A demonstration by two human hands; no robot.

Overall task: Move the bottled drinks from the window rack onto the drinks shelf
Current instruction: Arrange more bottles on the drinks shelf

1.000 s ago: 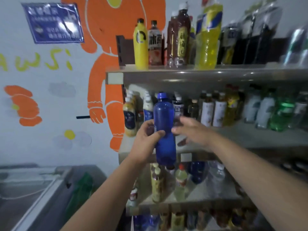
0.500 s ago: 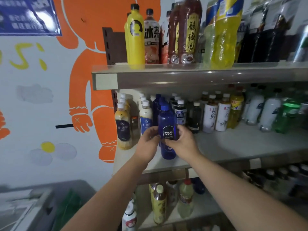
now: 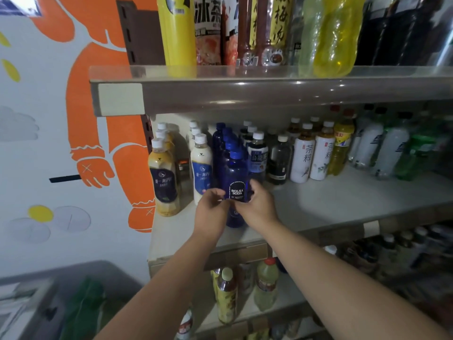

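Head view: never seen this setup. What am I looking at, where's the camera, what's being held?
There is no machine here. A person works with bare hands, and the single camera sits on their head, looking forward and down, so both forearms reach in from the bottom of the picture. The left hand and right hand together grip a blue bottle labelled BOLSA SODA. It is at the front of a row of blue bottles on the middle shelf. Its base is at the shelf surface, but I cannot tell whether it is set down. Pale bottles stand to its left and white bottles to its right. More drinks stand on the top shelf.
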